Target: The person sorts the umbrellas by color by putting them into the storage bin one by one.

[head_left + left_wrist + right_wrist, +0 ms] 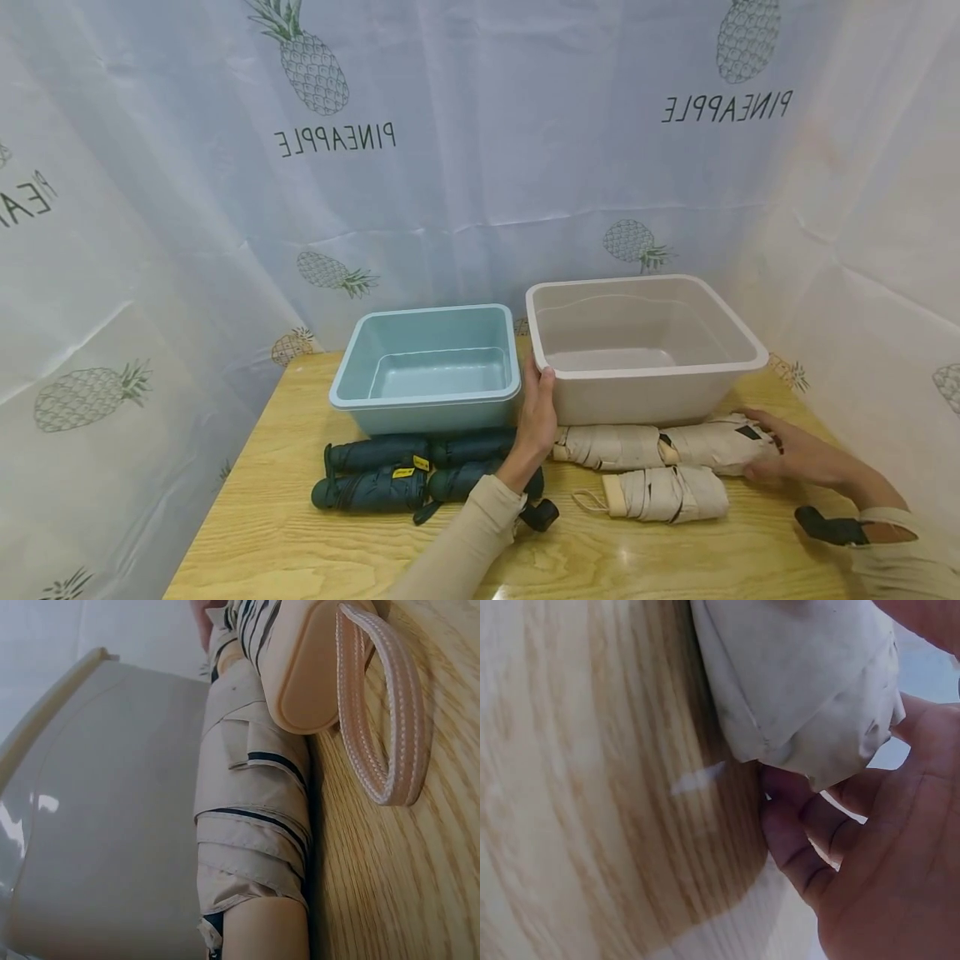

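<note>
Against the left front corner of the beige bin (645, 400) rests my left hand (537, 421), its fingers upright; the left wrist view does not show it. My right hand (806, 454) holds the right end of a folded beige umbrella (712, 443), thumb in front and fingers behind. In the right wrist view, bent fingers (784, 825) touch the end of that umbrella (802, 682). Another beige umbrella (615, 447) (251, 780) lies end to end with it along the bin. A third umbrella (675, 496), with a strap (401, 712), lies in front.
A light blue bin (427, 402) stands at the left on the wooden table (300, 558). In front of it lie several dark folded umbrellas (378, 490) in two rows, partly behind my left forearm. White curtains with pineapple prints hang behind and at both sides.
</note>
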`<act>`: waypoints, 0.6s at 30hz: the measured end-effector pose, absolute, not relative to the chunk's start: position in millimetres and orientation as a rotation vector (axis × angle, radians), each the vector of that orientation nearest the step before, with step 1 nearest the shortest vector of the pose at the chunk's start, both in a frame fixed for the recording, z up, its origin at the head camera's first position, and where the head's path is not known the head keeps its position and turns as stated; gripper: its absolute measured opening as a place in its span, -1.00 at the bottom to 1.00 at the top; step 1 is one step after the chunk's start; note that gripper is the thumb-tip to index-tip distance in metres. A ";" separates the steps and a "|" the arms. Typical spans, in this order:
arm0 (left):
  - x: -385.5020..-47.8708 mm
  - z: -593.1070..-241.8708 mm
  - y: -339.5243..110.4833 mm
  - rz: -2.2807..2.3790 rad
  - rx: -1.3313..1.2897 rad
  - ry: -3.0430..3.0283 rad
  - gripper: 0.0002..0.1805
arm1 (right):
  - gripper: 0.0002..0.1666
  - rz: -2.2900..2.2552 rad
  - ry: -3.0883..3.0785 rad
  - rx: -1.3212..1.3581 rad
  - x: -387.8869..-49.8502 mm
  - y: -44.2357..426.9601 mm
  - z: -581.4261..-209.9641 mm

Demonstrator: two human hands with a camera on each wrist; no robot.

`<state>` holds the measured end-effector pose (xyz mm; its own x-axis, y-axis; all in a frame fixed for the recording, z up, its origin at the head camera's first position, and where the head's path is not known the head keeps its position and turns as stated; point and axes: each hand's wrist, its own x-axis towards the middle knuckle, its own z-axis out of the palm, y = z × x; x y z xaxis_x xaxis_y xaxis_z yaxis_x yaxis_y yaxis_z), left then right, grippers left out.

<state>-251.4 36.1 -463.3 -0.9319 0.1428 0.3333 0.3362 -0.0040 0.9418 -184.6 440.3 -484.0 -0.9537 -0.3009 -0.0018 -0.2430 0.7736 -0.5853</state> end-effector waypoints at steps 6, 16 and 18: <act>-253.4 -464.5 38.8 -2.037 -0.572 -2.061 -0.26 | 0.02 -0.935 2.912 -0.403 -184.6 443.0 -488.9; -251.8 -465.8 41.4 -2.016 -0.583 -2.042 -0.26 | -0.09 -1.046 2.882 -0.347 -177.7 443.2 -485.0; -251.8 -465.9 41.7 -2.009 -0.585 -2.039 -0.28 | -0.06 -1.079 2.853 -0.311 -176.0 443.0 -482.7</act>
